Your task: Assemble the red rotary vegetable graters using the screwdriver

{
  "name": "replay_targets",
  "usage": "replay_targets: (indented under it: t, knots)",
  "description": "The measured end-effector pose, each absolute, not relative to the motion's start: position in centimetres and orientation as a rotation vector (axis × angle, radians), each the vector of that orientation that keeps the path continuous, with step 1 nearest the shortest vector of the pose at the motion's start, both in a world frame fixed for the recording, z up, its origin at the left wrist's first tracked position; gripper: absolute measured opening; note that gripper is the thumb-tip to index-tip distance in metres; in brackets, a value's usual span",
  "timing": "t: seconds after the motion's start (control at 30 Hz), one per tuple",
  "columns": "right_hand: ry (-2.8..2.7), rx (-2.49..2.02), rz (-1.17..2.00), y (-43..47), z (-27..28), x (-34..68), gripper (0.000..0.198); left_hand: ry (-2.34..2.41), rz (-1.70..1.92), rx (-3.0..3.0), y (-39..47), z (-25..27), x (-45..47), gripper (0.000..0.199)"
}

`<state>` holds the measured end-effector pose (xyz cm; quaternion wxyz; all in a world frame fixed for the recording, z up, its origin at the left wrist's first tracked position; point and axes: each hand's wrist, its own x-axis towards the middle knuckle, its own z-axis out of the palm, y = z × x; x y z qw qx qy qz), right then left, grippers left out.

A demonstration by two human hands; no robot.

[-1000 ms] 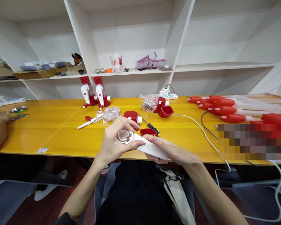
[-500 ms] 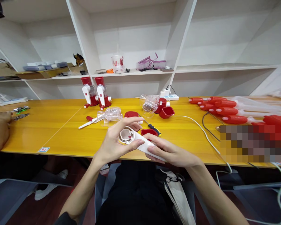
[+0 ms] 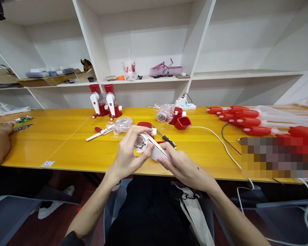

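Between my two hands is a white plastic crank handle (image 3: 157,152), held above the table's front edge. My left hand (image 3: 128,150) grips its round, hollow end, thumb in front and fingers over the top. Around the narrow end, my right hand (image 3: 186,165) has its thumb and fingers closed. A dark gap runs along the handle's side. Just beyond my hands lie a red plastic part (image 3: 144,125) and a screwdriver (image 3: 169,141) with a black and yellow grip. A second red part is mostly hidden behind the handle.
Two red and white rotary graters (image 3: 110,102) stand at the back. Clear plastic housings (image 3: 123,124) and a red square hopper (image 3: 183,123) lie on the yellow table (image 3: 72,150). Red-handled items (image 3: 246,121) are piled right. Another person's hand (image 3: 0,140) rests at left.
Both hands have tilted and turned the white handle, so its side gap now shows and its round opening faces more sideways. My right hand has shifted its hold slightly.
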<state>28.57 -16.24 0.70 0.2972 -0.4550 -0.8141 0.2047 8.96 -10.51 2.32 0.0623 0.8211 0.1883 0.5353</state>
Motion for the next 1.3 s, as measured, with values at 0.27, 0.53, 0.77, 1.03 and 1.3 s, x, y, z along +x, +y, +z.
replay_targets:
  t: [0.27, 0.53, 0.77, 1.03, 1.3]
  knots:
    - [-2.221, -1.239, 0.412, -16.8, 0.9, 28.4, 0.053, 0.485, 1.761, 2.509, -10.3, 1.8, 8.8, 0.028]
    - [-2.205, -1.142, 0.453, -15.7, 0.2, 28.8, 0.042, 0.457, 1.782, 2.625, -10.0, 2.0, 8.7, 0.019]
    - [-2.121, -1.062, 0.543, -14.6, -0.4, 28.7, 0.035, 0.481, 1.737, 2.604, -10.5, 2.3, 8.9, 0.016]
    - [-2.066, -0.956, 0.582, -13.8, -0.8, 28.3, 0.034, 0.591, 1.607, 2.486, -10.3, 2.4, 8.4, 0.046]
    - [-1.839, -0.995, 0.733, -13.0, -1.5, 28.6, 0.04, 0.576, 1.459, 2.061, -10.6, 1.5, 9.3, 0.057]
